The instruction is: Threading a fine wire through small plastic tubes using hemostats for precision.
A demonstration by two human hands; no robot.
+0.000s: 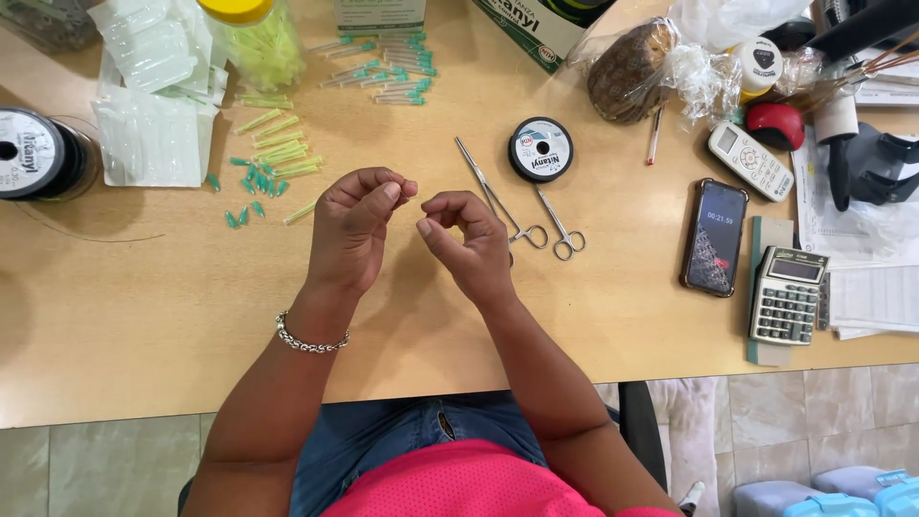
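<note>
My left hand [352, 225] and my right hand [467, 239] hover close together over the wooden table [144, 316], fingertips pinched and almost touching. Something very thin seems pinched between them, too fine to make out. A silver bracelet circles my left wrist. Just beyond my right hand lie metal forceps [498, 196] and small scissors [560, 230]. A small black spool of fishing line [540, 149] sits behind them. Loose yellow-green tubes and teal caps [270, 163] are scattered left of my left hand.
A large line spool [33, 153] sits at the far left beside clear plastic bags [153, 96]. More capped tubes [383, 67] lie at the back. To the right are a phone [714, 236], calculator [787, 295], remote [750, 160], bagged bread [632, 69] and papers.
</note>
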